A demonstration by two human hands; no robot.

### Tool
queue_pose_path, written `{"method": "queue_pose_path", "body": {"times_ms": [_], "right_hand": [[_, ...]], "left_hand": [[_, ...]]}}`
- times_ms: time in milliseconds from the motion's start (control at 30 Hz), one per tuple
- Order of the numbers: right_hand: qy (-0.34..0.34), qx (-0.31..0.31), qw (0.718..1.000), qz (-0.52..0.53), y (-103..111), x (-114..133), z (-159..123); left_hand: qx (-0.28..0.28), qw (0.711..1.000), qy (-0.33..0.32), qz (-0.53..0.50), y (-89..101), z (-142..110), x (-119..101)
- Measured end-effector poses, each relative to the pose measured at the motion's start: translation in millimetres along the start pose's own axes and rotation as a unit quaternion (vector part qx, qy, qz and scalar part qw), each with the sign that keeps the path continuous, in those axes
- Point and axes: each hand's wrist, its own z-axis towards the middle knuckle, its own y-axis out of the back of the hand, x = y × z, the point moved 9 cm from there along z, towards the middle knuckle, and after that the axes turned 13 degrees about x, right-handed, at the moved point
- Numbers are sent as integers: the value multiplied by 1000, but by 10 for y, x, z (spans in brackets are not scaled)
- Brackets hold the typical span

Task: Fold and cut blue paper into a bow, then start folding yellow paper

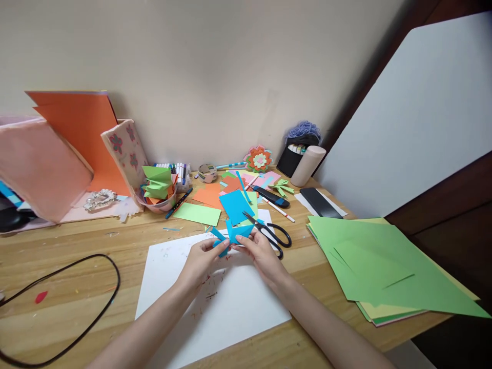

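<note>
Between my two hands is a cut and folded piece of blue paper (pixel 240 234), held above a white sheet (pixel 230 307). The fingers of my left hand (pixel 202 260) pinch its left part, where narrow strips stick out. My right hand (pixel 263 254) grips the wider right part between thumb and fingers. Black-handled scissors (pixel 283 234) lie just beyond my right hand, blades pointing away to the left. Past them rests a flat blue paper square (pixel 236 207). Fingertips under the folded piece are partly hidden.
Stacked green paper (pixel 369 261) overhangs the table's right edge. A box cutter (pixel 271 197), a phone (pixel 321 203) and a layered paper flower (pixel 259 159) lie farther back. A bowl of paper scraps (pixel 158 205) stands left. A black cable (pixel 117 287) loops at front left.
</note>
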Motion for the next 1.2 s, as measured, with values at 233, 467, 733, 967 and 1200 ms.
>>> {"method": "queue_pose_path", "body": {"times_ms": [233, 467, 733, 967, 1200], "right_hand": [[40, -15, 997, -57, 3, 5, -19], [107, -44, 974, -194, 28, 180, -56], [147, -43, 916, -371, -70, 295, -126], [208, 68, 798, -561, -365, 275, -155], [186, 197, 801, -534, -419, 421, -133]], "left_hand": [[-43, 998, -18, -34, 79, -11, -21], [-16, 999, 8, -44, -15, -24, 18], [-27, 994, 50, -98, -32, -39, 134], [-66, 990, 67, -103, -41, -113, 103], [-48, 998, 51, 7, 122, -41, -38]]}}
